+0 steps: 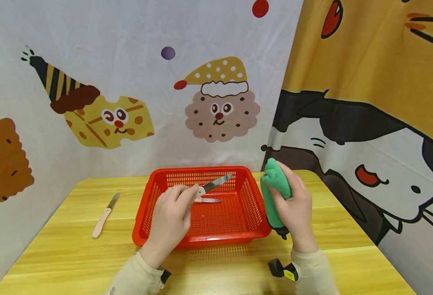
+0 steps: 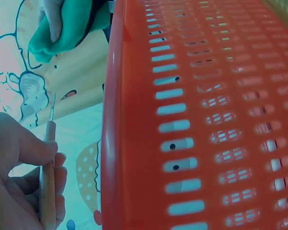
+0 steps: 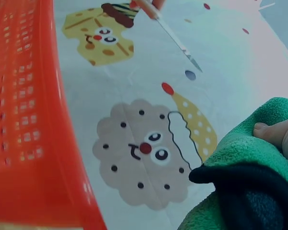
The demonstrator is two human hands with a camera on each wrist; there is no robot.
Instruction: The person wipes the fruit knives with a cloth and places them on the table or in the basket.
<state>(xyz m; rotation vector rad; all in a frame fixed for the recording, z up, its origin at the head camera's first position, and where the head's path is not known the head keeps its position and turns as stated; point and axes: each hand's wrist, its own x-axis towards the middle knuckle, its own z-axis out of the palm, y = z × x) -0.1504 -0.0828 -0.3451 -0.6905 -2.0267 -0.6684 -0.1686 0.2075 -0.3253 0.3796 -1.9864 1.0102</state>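
Observation:
My left hand [image 1: 171,217] grips the light handle of a small knife [image 1: 218,183], its blade pointing up and to the right above the red basket [image 1: 201,238]. In the left wrist view the fingers wrap round the knife's handle [image 2: 48,187]. A bunched green cloth [image 1: 275,186] with a dark edge is held in my right hand [image 1: 296,205], just beyond the basket's right rim. The right wrist view shows the green cloth [image 3: 252,148] with a black band across it. Inside the basket lies a second knife [image 1: 208,200], its handle partly hidden by my left hand.
Another knife [image 1: 106,215] with a pale handle lies on the wooden table [image 1: 69,250], left of the basket. A printed curtain [image 1: 128,73] hangs close behind the table's far edge, and a yellow one [image 1: 367,61] hangs along the right side.

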